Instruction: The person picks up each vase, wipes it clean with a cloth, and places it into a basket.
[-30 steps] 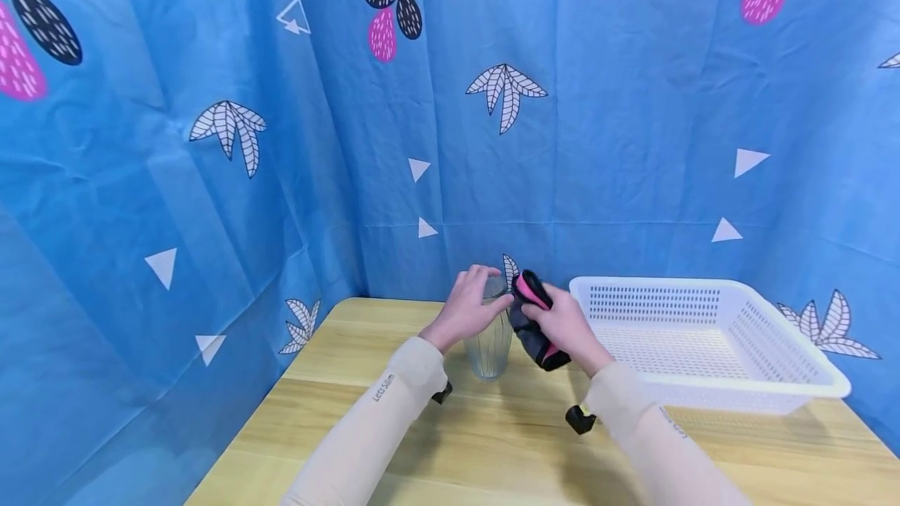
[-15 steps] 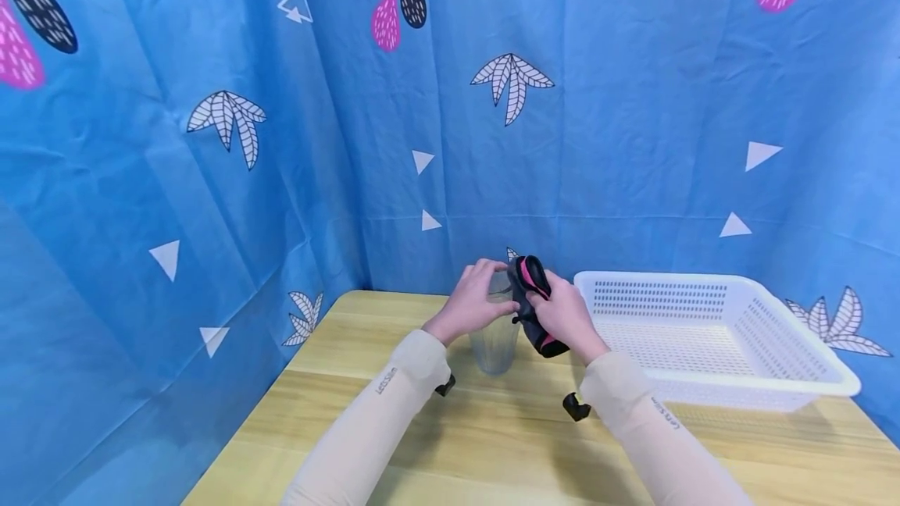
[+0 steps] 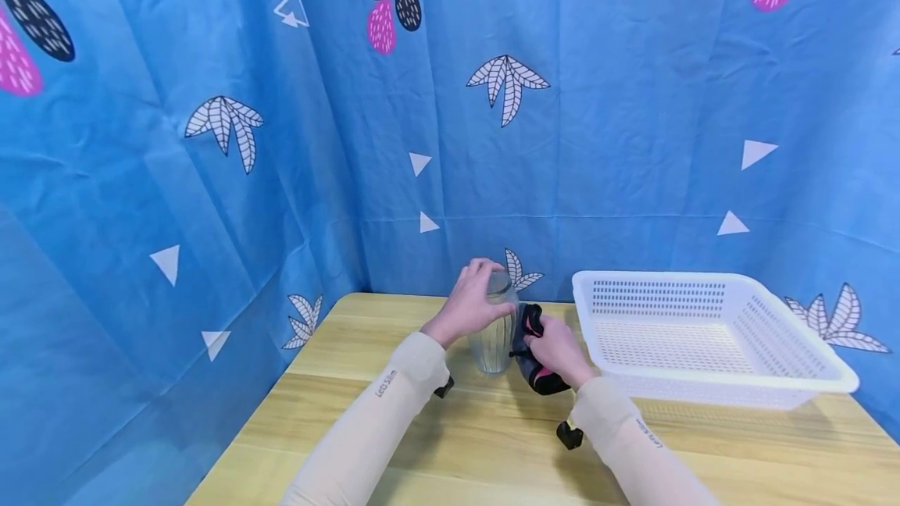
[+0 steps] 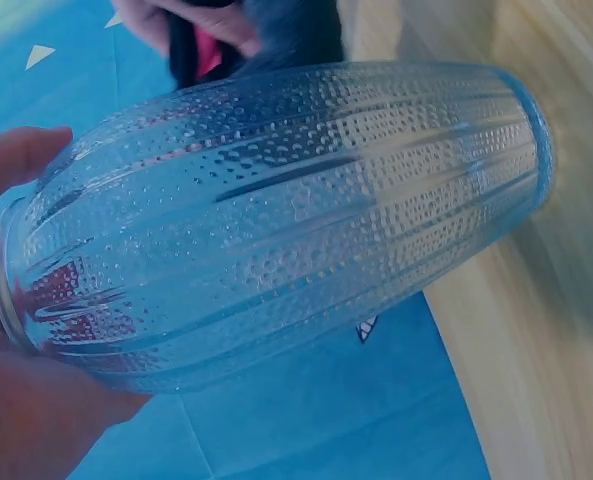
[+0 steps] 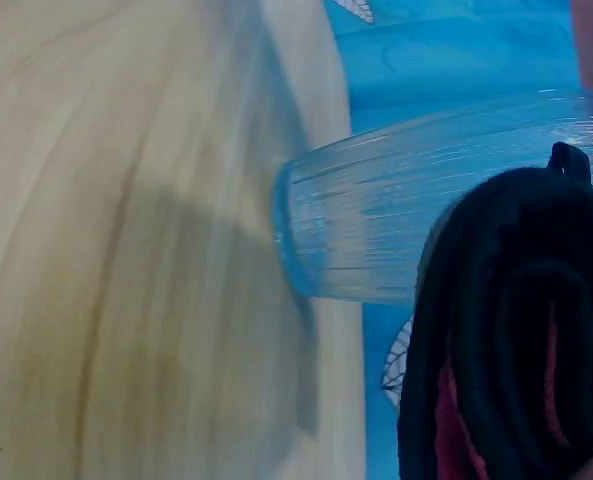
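Note:
A clear ribbed glass vase (image 3: 492, 348) stands upright on the wooden table, its raised dots showing in the left wrist view. My left hand (image 3: 466, 303) grips it near the top, thumb on one side and fingers on the other around the rim. In my right hand (image 3: 558, 348) is a folded dark cloth (image 3: 532, 372) with pink inside its layers and a small black loop. The cloth lies along the vase's right side, about mid-height, and overlaps the glass in the right wrist view (image 5: 506, 300).
A white perforated plastic basket (image 3: 710, 393) stands to the right of my right hand. The wooden table (image 3: 492, 451) ends just behind the vase, where a blue patterned curtain (image 3: 619, 139) hangs. Another curtain side borders the table's left.
My right hand has moved the cloth down along the vase's right side, from near the rim to mid-height. The left hand stays around the top of the vase.

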Demonstrator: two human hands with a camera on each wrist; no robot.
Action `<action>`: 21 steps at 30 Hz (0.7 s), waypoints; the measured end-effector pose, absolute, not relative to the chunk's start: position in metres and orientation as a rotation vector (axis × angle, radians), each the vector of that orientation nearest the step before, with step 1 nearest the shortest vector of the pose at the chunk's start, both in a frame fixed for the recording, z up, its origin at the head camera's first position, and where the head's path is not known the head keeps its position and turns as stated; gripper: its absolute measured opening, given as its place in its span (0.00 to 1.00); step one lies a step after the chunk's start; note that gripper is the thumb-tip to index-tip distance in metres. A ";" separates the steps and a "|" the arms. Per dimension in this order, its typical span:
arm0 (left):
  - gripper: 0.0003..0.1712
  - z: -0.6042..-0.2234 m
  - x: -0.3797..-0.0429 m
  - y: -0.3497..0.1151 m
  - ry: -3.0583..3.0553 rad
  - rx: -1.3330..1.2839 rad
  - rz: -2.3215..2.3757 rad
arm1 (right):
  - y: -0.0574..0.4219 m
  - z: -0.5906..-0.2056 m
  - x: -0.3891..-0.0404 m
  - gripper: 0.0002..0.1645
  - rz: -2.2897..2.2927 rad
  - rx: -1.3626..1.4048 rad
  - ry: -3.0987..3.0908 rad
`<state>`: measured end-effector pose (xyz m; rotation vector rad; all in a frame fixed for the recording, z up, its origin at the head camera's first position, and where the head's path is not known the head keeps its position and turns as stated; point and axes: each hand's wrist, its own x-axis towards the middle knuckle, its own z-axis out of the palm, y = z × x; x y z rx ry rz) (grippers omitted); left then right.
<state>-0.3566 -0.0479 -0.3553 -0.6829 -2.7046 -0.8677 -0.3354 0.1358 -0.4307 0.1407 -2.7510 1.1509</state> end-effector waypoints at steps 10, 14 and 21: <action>0.42 -0.354 -0.355 -0.050 -2.721 -0.596 -0.758 | 0.130 -0.452 -0.338 0.28 1.034 0.174 -2.927; 0.44 -0.351 -0.351 -0.049 -2.738 -0.530 -0.642 | 0.130 -0.454 -0.336 0.26 1.121 0.188 -2.922; 0.42 -0.344 -0.349 -0.047 -2.760 -0.594 -0.731 | 0.132 -0.426 -0.330 0.15 1.327 0.229 -2.816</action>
